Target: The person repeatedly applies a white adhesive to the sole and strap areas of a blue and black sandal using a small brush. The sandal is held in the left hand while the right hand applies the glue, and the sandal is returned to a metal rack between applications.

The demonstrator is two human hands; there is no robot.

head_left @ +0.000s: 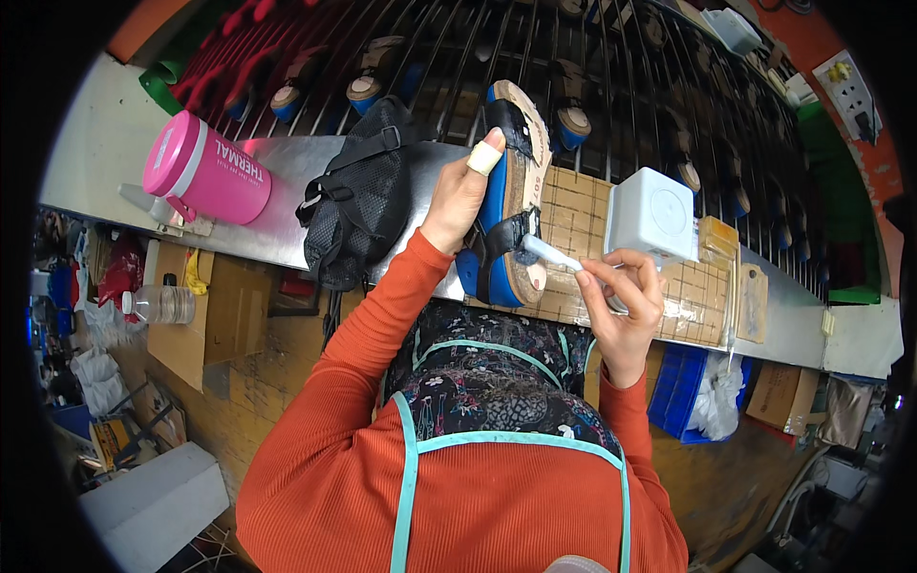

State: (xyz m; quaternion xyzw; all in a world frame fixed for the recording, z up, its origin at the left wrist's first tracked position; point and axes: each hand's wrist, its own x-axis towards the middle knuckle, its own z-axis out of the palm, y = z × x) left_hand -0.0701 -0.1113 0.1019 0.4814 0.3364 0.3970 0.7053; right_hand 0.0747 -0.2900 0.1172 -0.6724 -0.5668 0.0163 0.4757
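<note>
My left hand (457,202) is closed around the side of a sandal (523,186), with a pale wrap on the thumb. Black straps, a beige footbed and a blue-and-brown sole make up the sandal, which is held lengthwise above the bench. Between the thumb and fingers of my right hand (629,307) is a slim whitish tool (554,254), perhaps a small brush. Its far tip lies against or just over the lower black strap; I cannot tell which. My left palm and the sandal's underside are hidden.
A taped cardboard sheet (573,205) lies under the sandal, with a white cube-shaped container (653,215) on it. To the left are a black mesh bag (361,205) and a pink thermal mug (210,172). Beyond runs a rack of metal bars (454,59) carrying several sandals.
</note>
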